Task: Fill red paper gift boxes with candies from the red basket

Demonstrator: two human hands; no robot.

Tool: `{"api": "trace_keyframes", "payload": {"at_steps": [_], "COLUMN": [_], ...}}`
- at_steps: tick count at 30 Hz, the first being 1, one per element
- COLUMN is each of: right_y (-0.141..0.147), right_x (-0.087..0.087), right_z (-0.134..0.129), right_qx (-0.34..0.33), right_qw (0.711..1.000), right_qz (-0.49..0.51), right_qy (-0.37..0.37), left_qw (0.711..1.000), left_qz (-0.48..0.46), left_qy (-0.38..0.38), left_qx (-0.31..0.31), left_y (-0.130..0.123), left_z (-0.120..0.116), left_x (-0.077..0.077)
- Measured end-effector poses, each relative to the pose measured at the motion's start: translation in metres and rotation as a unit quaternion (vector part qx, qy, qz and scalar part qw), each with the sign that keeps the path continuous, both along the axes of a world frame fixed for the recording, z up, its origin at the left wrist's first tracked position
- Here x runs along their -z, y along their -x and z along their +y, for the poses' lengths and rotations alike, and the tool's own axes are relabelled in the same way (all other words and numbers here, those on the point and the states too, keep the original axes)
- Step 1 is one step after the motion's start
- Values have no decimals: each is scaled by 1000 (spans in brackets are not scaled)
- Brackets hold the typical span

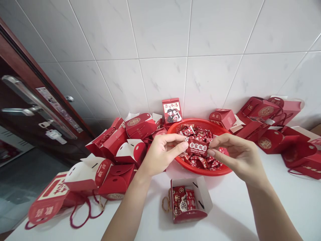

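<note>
Nearest me, just below the hands, there's an open box (205, 190) with red packets (180, 201) in it. Left hand (163, 152) and right hand (237, 154) are both pinched, gripping one candy (198, 147) by its ends above the basket (208, 172). Wrapper says 吾家有喜, plus what looks like "HAPPINESS WEDDING". Beyond the hands, a cartoon-couple carton (172, 111) has 喜 on it, and right of that a small carton (222, 118) reads 歡喜.

The basket (210, 172) looks glossy plastic, the held wrapper (197, 148) shiny, the box (188, 216) paperboard, the door handle (22, 111) smooth metal.
</note>
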State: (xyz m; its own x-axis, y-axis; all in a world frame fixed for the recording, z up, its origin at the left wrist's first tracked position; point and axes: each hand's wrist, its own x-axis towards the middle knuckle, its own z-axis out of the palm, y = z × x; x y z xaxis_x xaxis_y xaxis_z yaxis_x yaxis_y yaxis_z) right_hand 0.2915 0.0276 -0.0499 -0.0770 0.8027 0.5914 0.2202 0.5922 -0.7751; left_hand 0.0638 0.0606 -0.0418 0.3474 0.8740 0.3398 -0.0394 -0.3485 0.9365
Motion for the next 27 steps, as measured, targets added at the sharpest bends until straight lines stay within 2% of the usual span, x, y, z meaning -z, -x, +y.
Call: {"api": "trace_keyframes", "payload": {"at_steps": [7, 12, 16, 27], "right_y": [1, 2, 4, 6], "right_x": [-3, -8, -9, -6], "right_z": [1, 1, 1, 0], "right_qx": [-22, -76, -97, -69], "right_qw": [997, 989, 987, 991], "right_qz": [45, -1, -11, 7], "right_qy": [64, 128, 131, 113], "left_qw": [999, 999, 998, 998], "left_qz": [-25, -24, -28, -36], "left_qy": [16, 2, -4, 3], "left_qx": [-17, -45, -50, -44], "left_y": [-2, -3, -3, -3], "left_z": [-1, -2, -3, -3], "left_x": [-1, -4, -5, -2]}}
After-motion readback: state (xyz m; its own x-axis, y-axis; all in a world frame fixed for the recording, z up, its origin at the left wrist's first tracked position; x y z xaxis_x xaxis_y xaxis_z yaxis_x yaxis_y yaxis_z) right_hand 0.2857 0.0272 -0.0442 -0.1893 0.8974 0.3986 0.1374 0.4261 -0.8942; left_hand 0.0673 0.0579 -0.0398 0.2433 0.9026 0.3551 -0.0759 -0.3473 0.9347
